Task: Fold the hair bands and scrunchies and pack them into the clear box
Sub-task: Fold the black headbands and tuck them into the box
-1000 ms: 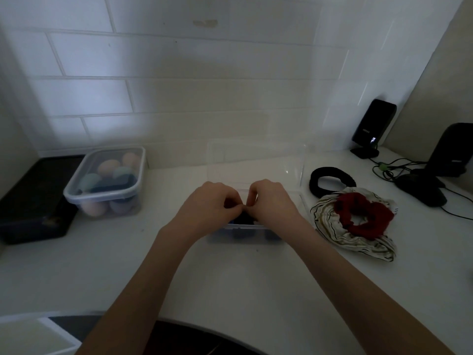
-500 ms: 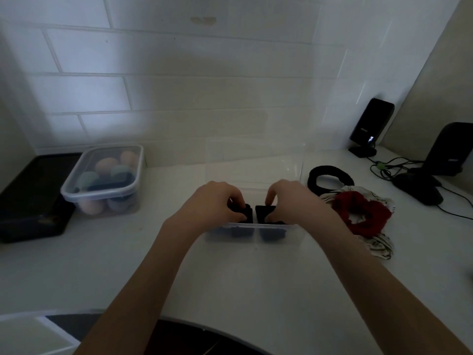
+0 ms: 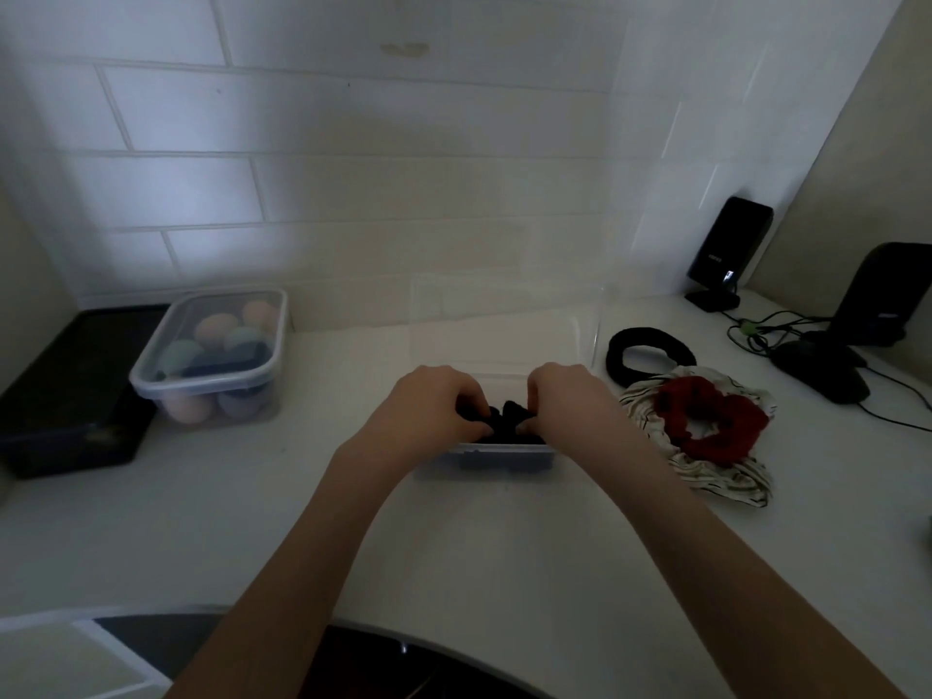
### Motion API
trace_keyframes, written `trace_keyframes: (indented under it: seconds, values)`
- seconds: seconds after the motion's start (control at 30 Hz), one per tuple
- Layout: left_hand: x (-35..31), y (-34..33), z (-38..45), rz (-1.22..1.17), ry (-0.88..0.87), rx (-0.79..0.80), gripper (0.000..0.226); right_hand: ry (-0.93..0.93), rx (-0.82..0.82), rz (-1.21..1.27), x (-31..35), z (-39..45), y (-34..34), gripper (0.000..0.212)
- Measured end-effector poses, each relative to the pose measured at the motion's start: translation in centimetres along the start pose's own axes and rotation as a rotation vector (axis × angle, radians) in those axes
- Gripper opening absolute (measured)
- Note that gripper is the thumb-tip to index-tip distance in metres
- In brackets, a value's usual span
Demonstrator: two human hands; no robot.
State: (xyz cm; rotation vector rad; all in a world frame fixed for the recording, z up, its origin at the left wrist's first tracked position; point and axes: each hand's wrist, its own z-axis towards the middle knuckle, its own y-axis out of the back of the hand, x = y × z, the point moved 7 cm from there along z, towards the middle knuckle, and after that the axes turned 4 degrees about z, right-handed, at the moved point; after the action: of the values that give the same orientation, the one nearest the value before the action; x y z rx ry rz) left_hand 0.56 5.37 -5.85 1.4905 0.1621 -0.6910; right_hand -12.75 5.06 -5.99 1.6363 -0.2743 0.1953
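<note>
Here, a broad white smooth tabletop (image 3: 252, 522) is carrying everything, with two bare forearms reaching forward over it and converging at its middle. The left hand (image 3: 428, 411) and the right hand (image 3: 565, 401) are curling knuckles-up, fingers bent downward, both pinching a bunched black fabric hair band (image 3: 499, 416) between them, just above the small clear plastic box (image 3: 499, 454). More dark fabric is showing through the box's front wall. Well to the left, a lidded clear plastic container (image 3: 212, 355) is holding rounded pastel sponges. To the right of the hands, a crumpled cream striped cloth scrunchie (image 3: 716, 476) is lying flat with a ruffled dark red velvety scrunchie (image 3: 706, 421) resting on top, and a thick black fuzzy ring-shaped hair band (image 3: 650, 355) is sitting just behind them.
</note>
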Motion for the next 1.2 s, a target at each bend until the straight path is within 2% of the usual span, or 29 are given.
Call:
trace_keyframes:
  seconds: [0.2, 0.43, 0.57, 0.63, 0.7, 0.83, 0.9, 0.93, 0.97, 1.03, 1.1, 1.2]
  values:
    - [-0.2, 0.1, -0.1, -0.010, 0.004, -0.007, 0.014, 0.039, 0.072, 0.133, 0.5, -0.6, 0.7, 0.026]
    - [-0.3, 0.0, 0.2, 0.019, 0.003, -0.040, 0.008, 0.026, -0.054, 0.171, -0.1, -0.6, 0.7, 0.015]
    - [-0.8, 0.2, 0.1, 0.051, -0.044, -0.145, 0.011, 0.057, -0.084, 0.138, -0.2, -0.4, 1.0, 0.013]
    - [-1.2, 0.7, -0.1, 0.058, -0.085, -0.216, 0.012, 0.085, -0.151, 0.185, -0.5, -0.4, 1.6, 0.006]
    - [-1.5, 1.3, -0.3, 0.063, -0.123, -0.287, 0.013, 0.124, -0.264, 0.293, -1.2, -0.6, 2.8, 0.008]
    - [-1.8, 3.0, -0.5, 0.002, -0.150, -0.379, 0.013, 0.127, -0.573, 0.615, -4.8, -1.7, 6.2, 0.009]
    - [-1.8, 3.8, -0.5, -0.038, -0.147, -0.416, 0.012, 0.041, -0.702, 0.577, -7.9, -1.1, 7.2, 0.009]
    - [-1.8, 4.1, -0.5, -0.053, -0.144, -0.426, 0.011, -0.014, -0.717, 0.502, -9.3, -0.2, 7.3, 0.009]
    - [-1.9, 4.2, -0.4, -0.065, -0.142, -0.429, 0.011, -0.082, -0.676, 0.420, -10.7, 0.9, 7.0, 0.013]
    - [-2.2, 4.2, -0.2, -0.085, -0.145, -0.411, 0.010, -0.213, -0.456, 0.256, -12.5, 3.0, 5.4, 0.029]
    - [-2.6, 3.8, 0.2, -0.101, -0.152, -0.367, 0.009, -0.231, -0.264, 0.072, -13.0, 4.1, 3.5, 0.040]
    - [-3.2, 2.7, 0.7, -0.108, -0.157, -0.287, 0.011, -0.180, -0.256, -0.035, -12.8, 4.8, 2.3, 0.037]
